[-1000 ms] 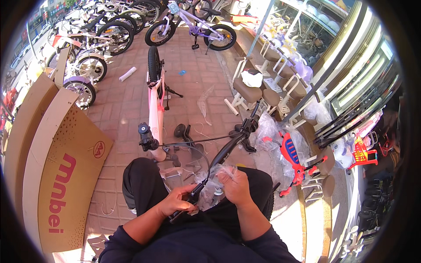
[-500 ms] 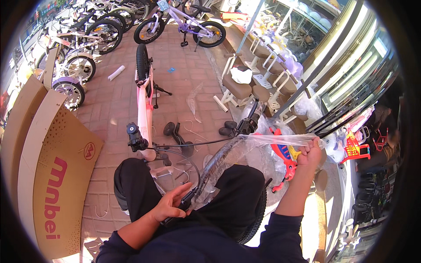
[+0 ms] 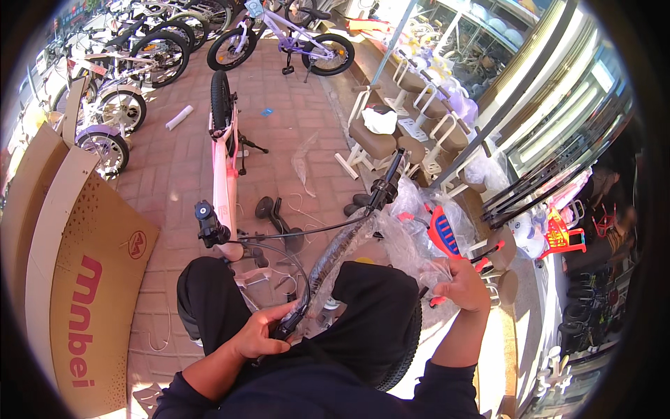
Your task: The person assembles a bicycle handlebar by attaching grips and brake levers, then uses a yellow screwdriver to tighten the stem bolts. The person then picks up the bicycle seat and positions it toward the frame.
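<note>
- Left hand [image 3: 264, 336]: fingers closed around the near end of the black handlebar [image 3: 329, 267], above the person's lap.
- Right hand [image 3: 462, 286]: drawn into a narrow grasp on a bunch of clear film [image 3: 408, 251], out to the right of the right knee.
- Handlebar: slants from the left hand, between the knees, to a far grip pointing toward the right edge of the brick pavement [image 3: 171, 188]. Film covers its middle stretch and spreads from there to the right hand.
- Cables [image 3: 307, 234]: run left from the handlebar toward a black fitting [image 3: 211, 223] at the near end of the pink bicycle frame [image 3: 225, 174].
- Pink bicycle frame: lies lengthwise on the pavement, with a black rear wheel [image 3: 220, 101] at its far end.
- Loose black parts [image 3: 279, 220]: on the pavement, between the frame and the handlebar.
- Cardboard box [image 3: 98, 272]: along the pavement's left edge.
- Purple bicycle [image 3: 289, 43]: upright near the pavement's far edge; other bicycles [image 3: 164, 59] crowd its far left corner.
- Brown-padded seats [image 3: 373, 140] and a red-and-blue toy [image 3: 445, 234]: along the pavement's right edge, the toy just beyond the right hand.
</note>
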Tool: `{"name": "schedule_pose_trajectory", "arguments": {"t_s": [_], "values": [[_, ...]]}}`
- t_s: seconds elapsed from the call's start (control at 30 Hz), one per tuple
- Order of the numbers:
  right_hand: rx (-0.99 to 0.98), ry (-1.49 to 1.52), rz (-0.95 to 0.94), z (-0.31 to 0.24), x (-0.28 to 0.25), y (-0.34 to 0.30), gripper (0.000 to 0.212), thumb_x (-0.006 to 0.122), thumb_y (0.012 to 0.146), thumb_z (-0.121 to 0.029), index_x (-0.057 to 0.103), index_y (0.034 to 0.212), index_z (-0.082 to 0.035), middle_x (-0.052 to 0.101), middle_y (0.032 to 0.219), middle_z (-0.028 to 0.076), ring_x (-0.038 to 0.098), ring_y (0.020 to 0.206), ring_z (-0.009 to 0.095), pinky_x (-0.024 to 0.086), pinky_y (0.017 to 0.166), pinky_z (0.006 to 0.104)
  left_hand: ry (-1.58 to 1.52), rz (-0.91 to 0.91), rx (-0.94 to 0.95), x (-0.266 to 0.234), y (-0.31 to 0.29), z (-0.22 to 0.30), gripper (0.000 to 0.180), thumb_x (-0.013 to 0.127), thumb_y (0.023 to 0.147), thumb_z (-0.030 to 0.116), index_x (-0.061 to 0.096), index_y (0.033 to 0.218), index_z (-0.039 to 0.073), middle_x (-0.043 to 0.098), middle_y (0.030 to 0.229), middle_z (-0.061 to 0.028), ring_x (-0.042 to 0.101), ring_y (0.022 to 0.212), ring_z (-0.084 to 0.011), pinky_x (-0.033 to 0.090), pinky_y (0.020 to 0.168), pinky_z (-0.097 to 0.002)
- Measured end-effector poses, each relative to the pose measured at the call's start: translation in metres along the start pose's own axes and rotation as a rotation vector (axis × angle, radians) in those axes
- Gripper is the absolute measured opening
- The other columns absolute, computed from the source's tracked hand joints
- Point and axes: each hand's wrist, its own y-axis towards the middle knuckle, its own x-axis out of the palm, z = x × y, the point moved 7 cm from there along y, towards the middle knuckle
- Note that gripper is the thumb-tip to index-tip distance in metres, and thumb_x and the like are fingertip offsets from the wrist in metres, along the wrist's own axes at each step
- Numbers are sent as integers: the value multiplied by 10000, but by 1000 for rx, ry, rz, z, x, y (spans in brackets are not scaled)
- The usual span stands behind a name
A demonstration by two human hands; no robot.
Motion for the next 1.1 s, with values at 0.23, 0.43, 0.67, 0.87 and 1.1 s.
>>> {"name": "schedule_pose_trajectory", "arguments": {"t_s": [0.23, 0.43, 0.67, 0.87, 1.1], "values": [[91, -133, 767, -21, 28, 41, 489, 869, 889, -248, 690, 1241, 40, 722, 1060, 83, 643, 779, 122, 521, 730, 287, 65, 9, -26, -4, 0, -4, 948, 747, 748, 0, 377, 1620, -36, 627, 1401, -90, 605, 1185, -168, 504, 963, -278], [174, 151, 580, 14, 130, 80, 364, 835, 900, -151, 659, 1164, 30, 700, 852, 28, 630, 711, 137, 510, 676, 315, 154, 30, -60, 1, -4, 5, 920, 754, 758, 34, 426, 1618, 22, 642, 1249, 10, 569, 951, -59, 477, 858, -223], [122, -175, 522, -4, 143, 61, 231, 781, 939, -117, 644, 1050, 33, 678, 805, 74, 601, 697, 118, 494, 647, 285, 15, 54, -63, -1, -13, -26, 966, 773, 742, -29, 397, 1630, 17, 631, 1304, -19, 591, 994, -95, 501, 897, -267], [129, -98, 251, -38, 196, 24, 172, 773, 937, -139, 661, 941, -9, 666, 743, 167, 672, 681, 295, 519, 639, 398, -65, 141, 5, 3, -15, -33, 978, 777, 746, -40, 361, 1630, -17, 617, 1395, -74, 626, 1115, -148, 518, 949, -300], [228, 104, -340, -21, 228, -31, 179, 763, 953, -177, 724, 1014, -13, 682, 736, 147, 662, 647, 277, 524, 647, 372, -187, 168, 24, -2, -7, -26, 880, 723, 771, -70, 400, 1589, -39, 605, 1396, -97, 644, 1117, -163, 533, 921, -295]]}}
